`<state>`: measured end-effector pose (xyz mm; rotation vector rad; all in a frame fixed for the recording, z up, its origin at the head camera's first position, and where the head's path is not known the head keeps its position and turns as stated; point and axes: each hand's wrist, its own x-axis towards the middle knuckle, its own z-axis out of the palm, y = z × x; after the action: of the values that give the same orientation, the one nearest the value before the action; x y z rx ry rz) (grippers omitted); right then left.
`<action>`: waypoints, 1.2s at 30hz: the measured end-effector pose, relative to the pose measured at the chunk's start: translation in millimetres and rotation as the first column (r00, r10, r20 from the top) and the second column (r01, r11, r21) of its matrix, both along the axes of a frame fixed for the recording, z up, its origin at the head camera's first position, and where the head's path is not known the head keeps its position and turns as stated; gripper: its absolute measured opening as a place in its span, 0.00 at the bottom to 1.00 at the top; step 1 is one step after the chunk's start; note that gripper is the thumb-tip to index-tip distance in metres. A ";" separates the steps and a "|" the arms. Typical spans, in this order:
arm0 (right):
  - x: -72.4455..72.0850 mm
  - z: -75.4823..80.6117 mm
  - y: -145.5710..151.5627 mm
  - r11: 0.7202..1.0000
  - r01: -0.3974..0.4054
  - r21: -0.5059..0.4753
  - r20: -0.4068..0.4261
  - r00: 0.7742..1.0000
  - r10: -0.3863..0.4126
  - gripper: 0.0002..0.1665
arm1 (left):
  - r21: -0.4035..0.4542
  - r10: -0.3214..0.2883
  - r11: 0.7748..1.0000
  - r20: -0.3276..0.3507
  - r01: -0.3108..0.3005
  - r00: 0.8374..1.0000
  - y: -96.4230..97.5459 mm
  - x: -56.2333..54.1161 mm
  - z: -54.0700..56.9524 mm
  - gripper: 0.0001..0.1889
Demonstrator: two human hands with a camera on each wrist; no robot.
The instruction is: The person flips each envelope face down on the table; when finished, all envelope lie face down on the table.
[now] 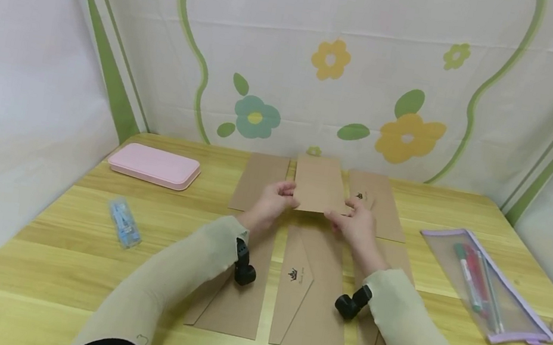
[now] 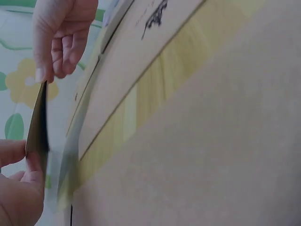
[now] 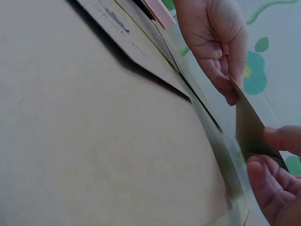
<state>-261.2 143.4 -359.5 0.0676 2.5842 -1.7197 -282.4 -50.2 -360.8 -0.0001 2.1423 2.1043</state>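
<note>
Both hands hold a plain brown kraft-paper envelope [image 1: 320, 185], raised above the table at the back centre. My left hand [image 1: 271, 205] pinches its left edge near the lower corner; my right hand [image 1: 357, 227] pinches the lower right corner. In the left wrist view the envelope [image 2: 37, 122] shows nearly edge-on, thumbs and fingers at its ends. Brown envelopes lie around: back left [image 1: 255, 184], back right [image 1: 385, 208] with a black crown print, front left [image 1: 238, 311], front middle [image 1: 317, 306] with crown and pointed flap, and front right [image 1: 367, 337], partly behind the right forearm.
A pink case [image 1: 154, 165] lies at the back left, with a small blue-and-white packaged item [image 1: 125, 223] in front of it. To the right is a mesh zip pouch [image 1: 448, 266] with purple trim, holding several pens. A flowered curtain [image 1: 296, 49] rises behind the wooden table [image 1: 48, 275].
</note>
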 end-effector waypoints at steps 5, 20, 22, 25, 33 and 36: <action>-2.5 -6.7 1.0 0.997 -0.045 0.062 0.077 0.996 0.040 0.43 | -0.090 -0.053 0.994 0.028 0.055 0.998 -3.8 -3.7 -6.2 0.28; -8.9 -10.3 -0.9 0.991 -0.079 0.112 0.129 0.990 0.064 0.37 | -0.281 -0.078 0.956 0.034 0.085 0.996 -6.5 -9.7 -11.7 0.32; -9.0 -9.8 -0.8 0.992 -0.079 0.100 0.141 0.988 0.064 0.38 | -0.294 -0.082 0.952 0.023 0.085 0.996 -5.9 -10.8 -12.2 0.33; -9.2 -10.1 0.1 0.994 -0.078 0.079 0.151 0.986 0.066 0.38 | -0.316 -0.086 0.945 0.011 0.085 0.996 -5.6 -11.9 -13.5 0.34; -12.1 -11.7 2.8 0.998 -0.037 0.042 0.118 0.992 0.032 0.35 | -0.283 -0.081 0.957 -0.017 0.073 0.997 -5.2 -9.9 -11.7 0.32; -12.1 -11.3 5.4 0.999 -0.015 0.031 0.105 0.994 0.011 0.34 | -0.283 -0.094 0.955 -0.017 0.085 0.995 -4.7 -8.1 -9.6 0.31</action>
<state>-273.3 148.8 -370.8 0.1382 2.5306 -1.6249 -290.5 -54.9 -370.4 0.0980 2.3927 1.7447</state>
